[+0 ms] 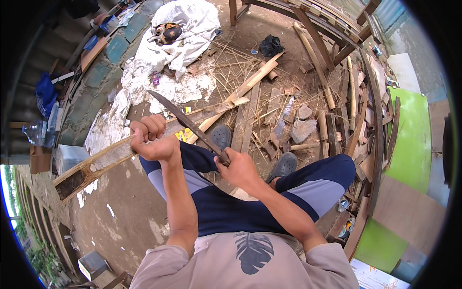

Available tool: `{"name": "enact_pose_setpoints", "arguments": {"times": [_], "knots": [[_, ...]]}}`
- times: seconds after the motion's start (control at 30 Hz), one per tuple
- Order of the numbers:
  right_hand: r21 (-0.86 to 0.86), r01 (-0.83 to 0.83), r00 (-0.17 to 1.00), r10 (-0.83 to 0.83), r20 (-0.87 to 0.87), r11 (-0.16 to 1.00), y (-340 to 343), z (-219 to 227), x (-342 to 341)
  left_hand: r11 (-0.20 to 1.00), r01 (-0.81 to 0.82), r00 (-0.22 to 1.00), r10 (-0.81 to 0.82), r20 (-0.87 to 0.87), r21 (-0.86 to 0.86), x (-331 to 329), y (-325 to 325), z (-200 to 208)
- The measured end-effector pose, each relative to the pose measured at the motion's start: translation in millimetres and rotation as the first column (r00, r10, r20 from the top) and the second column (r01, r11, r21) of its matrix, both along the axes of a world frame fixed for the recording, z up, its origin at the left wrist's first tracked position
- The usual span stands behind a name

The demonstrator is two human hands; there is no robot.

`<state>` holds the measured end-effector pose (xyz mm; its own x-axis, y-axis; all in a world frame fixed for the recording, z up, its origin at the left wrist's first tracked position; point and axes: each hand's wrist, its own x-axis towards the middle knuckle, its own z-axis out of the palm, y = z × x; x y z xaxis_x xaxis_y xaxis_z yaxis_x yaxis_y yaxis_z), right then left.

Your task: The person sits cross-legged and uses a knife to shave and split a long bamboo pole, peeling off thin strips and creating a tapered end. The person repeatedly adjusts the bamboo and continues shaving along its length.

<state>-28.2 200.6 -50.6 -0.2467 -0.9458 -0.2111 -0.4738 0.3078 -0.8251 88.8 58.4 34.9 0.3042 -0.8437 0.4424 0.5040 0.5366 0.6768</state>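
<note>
My left hand (155, 139) is closed around a long split bamboo piece (108, 161), its hollow inner side facing up. The bamboo slants from the lower left, where a dark hollow end shows, up toward the middle. In my right hand (239, 169) is the handle of a machete (179, 114), its dark blade pointing up and to the left. The blade passes over the bamboo in this view; whether they touch I cannot tell. Beyond the blade, another bamboo length (250, 84) lies slanted on the ground among thin slivers.
A calico cat (168, 33) lies on a white sack (192, 21) at the far left. A wooden bench (313, 29) stands at the far right. Scrap wood and flat stones (304, 130) cover the ground to the right, beside a green panel (409, 139). A black plastic bag (271, 45) sits beyond the slivers.
</note>
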Motion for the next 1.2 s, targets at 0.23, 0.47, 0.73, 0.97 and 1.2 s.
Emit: {"name": "enact_pose_setpoints", "arguments": {"times": [0.23, 0.47, 0.73, 0.97, 1.2], "knots": [[0.191, 0.055, 0.994, -0.073, 0.084, 0.98, -8, -32, -16, 1.0, 0.011, 1.0, -0.011, -0.018, 0.014, 14, -6, -8], [-0.171, 0.017, 1.0, -0.018, -0.006, 0.985, 5, -3, 14, 0.999, 0.039, 0.999, -0.039, -0.015, 0.012, 10, -11, -3], [0.182, 0.108, 0.994, -0.102, -0.042, 0.977, -4, -30, -15, 0.995, 0.081, 0.997, -0.081, 0.004, -0.055, 8, -7, -6], [0.058, 0.094, 0.995, -0.095, 0.014, 0.994, 11, -51, -17, 0.964, 0.233, 0.972, -0.236, -0.006, -0.13, -1, -3, -5], [0.176, 0.143, 0.988, -0.151, 0.031, 0.974, 5, -28, -16, 0.983, 0.162, 0.986, -0.165, -0.028, -0.09, 6, -14, -6]]}}
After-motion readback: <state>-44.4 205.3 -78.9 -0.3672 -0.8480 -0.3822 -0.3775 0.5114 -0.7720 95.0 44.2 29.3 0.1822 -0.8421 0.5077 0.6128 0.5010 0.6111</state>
